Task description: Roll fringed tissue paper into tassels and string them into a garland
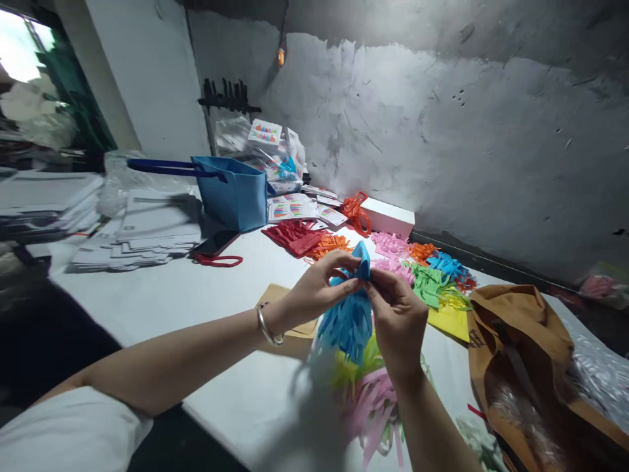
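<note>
A blue tissue paper tassel (350, 321) hangs between my two hands, its uncut top pointing up and its strips dangling over the table. My left hand (331, 282) pinches the folded top from the left, thumb against fingers. From the right, the fingers of my right hand (397, 305) pinch the same top edge. Below the blue strips are pink fringed paper (376, 400) and yellow-green fringed paper (346, 373); whether they lie on the table or hang is hard to tell. A brown cardboard piece (295, 341) lies behind my left wrist.
Fringed paper bundles in red (297, 236), orange (331, 246), green (426, 283) and yellow (449, 321) lie farther back. A blue tote bag (240, 200), a phone (216, 242) and white paper stacks (142, 229) stand left. A brown bag (515, 341) sits right; a white box (388, 217) rests by the wall.
</note>
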Motion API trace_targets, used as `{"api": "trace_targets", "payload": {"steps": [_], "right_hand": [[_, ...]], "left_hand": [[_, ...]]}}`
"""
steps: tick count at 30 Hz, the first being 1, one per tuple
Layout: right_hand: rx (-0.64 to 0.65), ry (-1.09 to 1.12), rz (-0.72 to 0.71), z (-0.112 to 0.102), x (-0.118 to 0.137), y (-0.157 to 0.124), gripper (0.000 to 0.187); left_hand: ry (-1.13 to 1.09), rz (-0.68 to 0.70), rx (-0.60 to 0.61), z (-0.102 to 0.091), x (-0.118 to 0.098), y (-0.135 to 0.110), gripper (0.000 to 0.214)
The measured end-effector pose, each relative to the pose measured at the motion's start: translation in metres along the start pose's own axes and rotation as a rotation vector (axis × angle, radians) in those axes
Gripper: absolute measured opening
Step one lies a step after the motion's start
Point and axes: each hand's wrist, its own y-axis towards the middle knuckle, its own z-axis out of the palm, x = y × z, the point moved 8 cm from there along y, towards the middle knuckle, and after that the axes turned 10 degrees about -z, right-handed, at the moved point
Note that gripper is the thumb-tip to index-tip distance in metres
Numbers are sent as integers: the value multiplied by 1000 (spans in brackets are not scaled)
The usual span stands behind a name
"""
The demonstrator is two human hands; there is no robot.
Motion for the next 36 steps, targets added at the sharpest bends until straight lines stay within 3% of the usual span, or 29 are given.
{"api": "trace_targets", "payload": {"steps": [4,7,10,13,16,21,24,27,29,36], "right_hand": [[84,309,230,23,10,-25,16],[183,336,355,37,9,-63,18],[239,145,356,37,4,-102,18],[212,-202,174,25,4,-125,16],[174,-395,51,17,3,-139,17],[169,-414,114,12,-6,-152,13],[157,-313,282,11,-15,-158,12],[74,-22,573,11,-33,-169,20],[38,133,689,14,-42,-174,26],[95,271,757,19,-53,-177,28]], "left_hand": [[160,68,-123,-18,-14,-57,34],[201,-10,-169,-21,-2,-102,36],[201,-160,-194,-15,26,-139,37],[145,-295,-183,-2,57,-162,36],[25,-420,-164,14,82,-173,38],[-131,-575,-210,28,108,-180,45],[-189,-650,-254,28,117,-186,47],[-245,-673,-276,26,119,-191,46],[-272,-661,-281,24,118,-193,44],[-277,-597,-258,21,109,-192,33]]}}
